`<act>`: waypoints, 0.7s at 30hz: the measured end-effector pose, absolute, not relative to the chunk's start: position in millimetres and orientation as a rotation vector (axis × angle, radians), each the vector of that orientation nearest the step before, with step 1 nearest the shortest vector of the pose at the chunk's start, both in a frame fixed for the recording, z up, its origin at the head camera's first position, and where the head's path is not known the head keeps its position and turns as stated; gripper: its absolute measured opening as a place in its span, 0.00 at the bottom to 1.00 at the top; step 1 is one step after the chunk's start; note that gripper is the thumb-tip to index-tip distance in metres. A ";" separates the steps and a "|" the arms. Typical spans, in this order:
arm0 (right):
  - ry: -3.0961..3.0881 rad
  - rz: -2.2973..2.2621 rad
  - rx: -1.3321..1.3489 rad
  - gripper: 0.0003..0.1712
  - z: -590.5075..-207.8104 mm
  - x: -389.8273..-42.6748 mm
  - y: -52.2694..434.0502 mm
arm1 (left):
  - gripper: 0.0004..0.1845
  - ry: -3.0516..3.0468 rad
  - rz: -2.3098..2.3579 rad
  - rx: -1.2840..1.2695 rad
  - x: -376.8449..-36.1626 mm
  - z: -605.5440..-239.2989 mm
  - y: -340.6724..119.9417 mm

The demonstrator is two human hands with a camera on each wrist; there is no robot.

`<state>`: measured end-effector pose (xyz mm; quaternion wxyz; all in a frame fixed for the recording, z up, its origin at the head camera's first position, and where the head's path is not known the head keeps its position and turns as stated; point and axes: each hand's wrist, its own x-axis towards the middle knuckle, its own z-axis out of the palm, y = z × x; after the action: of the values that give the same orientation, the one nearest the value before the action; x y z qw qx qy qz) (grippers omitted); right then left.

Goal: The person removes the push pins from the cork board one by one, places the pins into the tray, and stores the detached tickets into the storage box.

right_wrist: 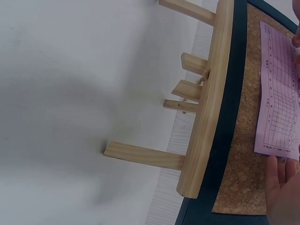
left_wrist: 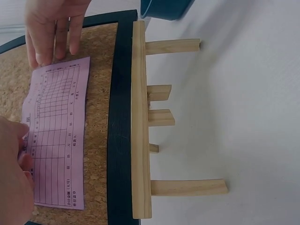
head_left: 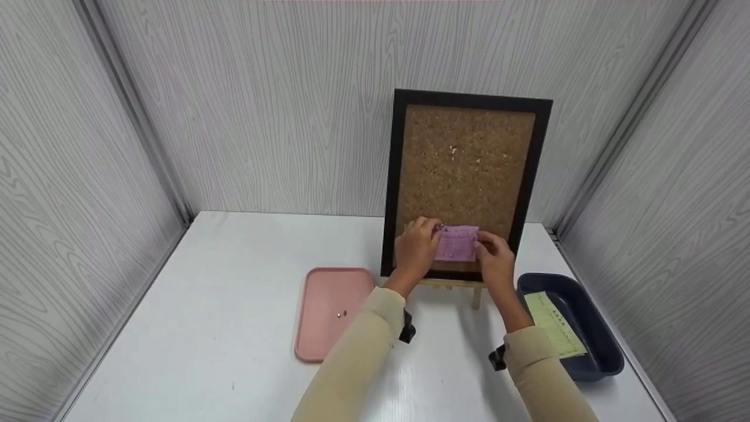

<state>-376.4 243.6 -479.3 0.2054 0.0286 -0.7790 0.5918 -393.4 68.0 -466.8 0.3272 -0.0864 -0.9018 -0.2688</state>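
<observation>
A pink printed paper slip (head_left: 457, 243) lies against the lower part of a black-framed corkboard (head_left: 469, 170). My left hand (head_left: 417, 249) has its thumb and curled fingers at the slip's upper left corner; a tiny dark spot shows by the fingertips, too small to identify. At the opposite side, my right hand (head_left: 497, 261) holds the slip's right edge between thumb and forefinger. Its other fingers (left_wrist: 74, 35) reach down fairly straight beside that edge in the left wrist view. Ruled lines and print cover the slip's face.
A wooden easel (left_wrist: 140, 117) supports the board. Left of it, a pink tray (head_left: 328, 287) holds two tiny pieces. At the right, a dark blue bin (head_left: 586, 316) contains yellow printed paper (head_left: 554, 325). Panelled walls surround the white table (head_left: 234, 293).
</observation>
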 end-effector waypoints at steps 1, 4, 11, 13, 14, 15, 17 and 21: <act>-2.166 1.643 0.084 0.15 -479.5 -376.6 243.9 | 0.08 -2.360 -0.702 -0.226 -393.4 -466.6 68.3; -2.168 1.619 0.094 0.15 -479.7 -376.3 244.0 | 0.08 -2.355 -0.694 -0.222 -393.3 -465.8 69.2; -2.209 1.593 0.101 0.16 -483.4 -377.2 244.7 | 0.08 -2.335 -0.695 -0.207 -393.2 -464.9 72.8; -2.219 1.591 0.105 0.16 -484.3 -377.6 244.8 | 0.08 -2.334 -0.672 -0.194 -393.6 -465.0 74.2; -2.225 1.584 0.108 0.16 -484.4 -377.4 244.7 | 0.08 -2.334 -0.657 -0.187 -393.8 -465.1 74.8; -2.232 1.576 0.111 0.16 -484.3 -376.8 244.4 | 0.08 -2.334 -0.639 -0.179 -394.0 -465.1 75.4; -2.238 1.557 0.123 0.16 -484.4 -376.3 244.4 | 0.08 -2.333 -0.606 -0.167 -394.5 -465.6 76.4; -2.254 1.540 0.138 0.15 -484.4 -374.8 244.3 | 0.08 -2.339 -0.583 -0.152 -395.8 -465.9 78.5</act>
<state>-374.8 244.3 -484.4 0.2027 0.0493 -0.8076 0.5517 -395.8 78.5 -465.9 0.3551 -0.0588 -0.9053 -0.2256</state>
